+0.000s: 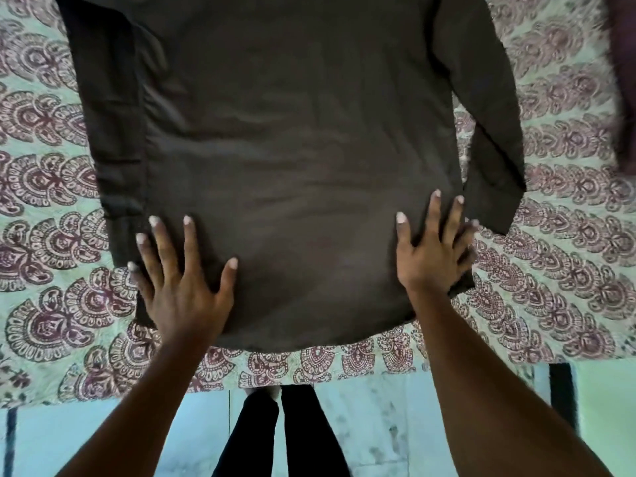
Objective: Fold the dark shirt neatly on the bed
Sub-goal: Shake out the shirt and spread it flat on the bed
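Observation:
The dark shirt (pixel 292 132) lies spread flat, back side up, on the bed (pixel 51 201), its hem toward me. Both long sleeves run down along its sides; the left sleeve (pixel 110 132) lies against the body, the right sleeve (pixel 492 132) angles slightly outward. My left hand (pixel 179 280) rests palm-down with fingers spread on the lower left corner of the shirt. My right hand (pixel 433 249) presses flat with fingers spread on the lower right edge near the hem. Neither hand grips the cloth.
The bed carries a pale green sheet with maroon paisley print. Another dark reddish garment (pixel 623 80) lies at the far right edge. The bed's near edge (pixel 309 376) runs below the hem; my legs (pixel 282 435) and a light floor show beneath.

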Available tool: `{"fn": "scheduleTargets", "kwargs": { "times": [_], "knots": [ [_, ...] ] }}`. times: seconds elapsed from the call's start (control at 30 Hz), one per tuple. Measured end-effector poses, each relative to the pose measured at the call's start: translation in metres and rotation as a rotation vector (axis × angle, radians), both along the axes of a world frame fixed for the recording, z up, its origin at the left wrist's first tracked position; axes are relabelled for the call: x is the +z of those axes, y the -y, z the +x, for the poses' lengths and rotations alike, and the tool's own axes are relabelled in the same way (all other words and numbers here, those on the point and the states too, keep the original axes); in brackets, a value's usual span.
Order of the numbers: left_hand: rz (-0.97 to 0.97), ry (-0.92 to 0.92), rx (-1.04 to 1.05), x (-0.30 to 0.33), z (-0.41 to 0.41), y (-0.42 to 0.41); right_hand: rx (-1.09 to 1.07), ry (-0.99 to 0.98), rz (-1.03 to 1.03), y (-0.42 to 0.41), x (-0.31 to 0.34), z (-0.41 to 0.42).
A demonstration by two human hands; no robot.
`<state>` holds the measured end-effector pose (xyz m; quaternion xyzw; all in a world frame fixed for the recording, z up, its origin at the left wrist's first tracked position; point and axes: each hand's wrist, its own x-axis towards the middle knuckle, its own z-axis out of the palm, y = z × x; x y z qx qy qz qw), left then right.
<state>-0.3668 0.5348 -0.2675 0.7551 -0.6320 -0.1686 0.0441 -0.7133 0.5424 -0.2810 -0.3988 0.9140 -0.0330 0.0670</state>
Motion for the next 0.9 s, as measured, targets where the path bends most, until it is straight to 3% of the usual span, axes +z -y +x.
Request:
{"fn": "scheduleTargets", "kwargs": {
  "times": [0.1, 0.23, 0.27, 0.4, 0.47, 0.57, 0.63, 0.73, 0.9],
  "knots": [
    [0.043, -0.066, -0.01, 0.01, -0.017, -0.009, -0.026, -0.016, 0.012, -0.009, 0.012, 0.012],
    [0.118, -0.053, -0.066, 0.009, -0.029, -0.039, 0.455, -0.004, 0.061, -0.022, 0.017, 0.052],
    [0.133, -0.059, -0.043, 0.008, -0.025, -0.047, 0.447, -0.006, 0.082, -0.035, 0.012, 0.056],
    [0.209, -0.087, 0.117, 0.012, -0.007, -0.07, -0.004, -0.007, 0.011, -0.08, 0.005, 0.047],
    [0.238, -0.078, 0.152, 0.017, -0.006, -0.073, -0.052, 0.028, 0.011, -0.085, 0.008, 0.043],
    [0.207, -0.095, -0.019, 0.023, -0.018, -0.061, -0.005, 0.0, 0.015, -0.069, 0.019, 0.056],
    [0.221, -0.115, -0.193, 0.023, -0.029, -0.051, 0.219, 0.012, 0.046, -0.057, 0.022, 0.068],
    [0.331, -0.113, -0.219, 0.027, -0.035, -0.043, 0.48, 0.104, 0.121, -0.062, 0.019, 0.066],
    [0.453, -0.165, -0.198, 0.035, -0.015, -0.042, 0.171, 0.133, 0.142, -0.105, 0.029, 0.03]
  ]
}}
